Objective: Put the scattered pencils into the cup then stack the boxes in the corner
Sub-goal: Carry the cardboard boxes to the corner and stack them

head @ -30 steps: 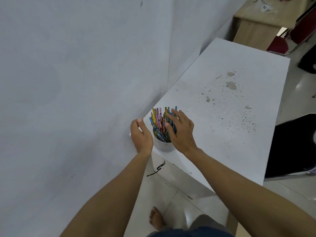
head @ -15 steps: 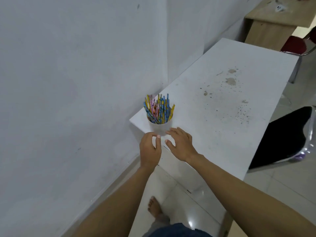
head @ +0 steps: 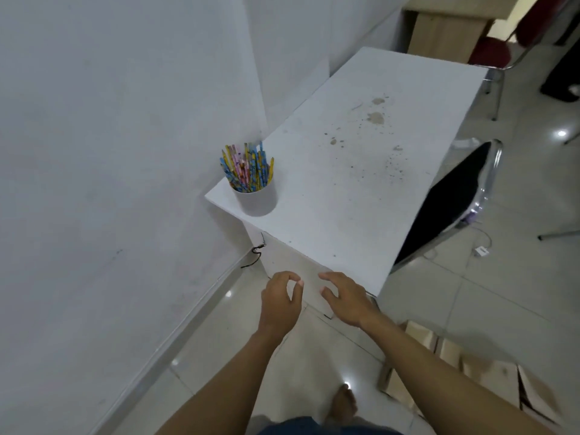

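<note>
White cup (head: 257, 200) packed with coloured pencils (head: 246, 167), standing upright at the near corner of the white table (head: 361, 189) beside the wall, apparently parked clear of the work area. Left hand (head: 281, 301) empty, fingers curled loosely; right hand (head: 343, 298) empty, fingers spread; both held low, well apart from the cup. Cardboard boxes (head: 464, 372) lie unstacked on the floor at lower right: judged the next step
</note>
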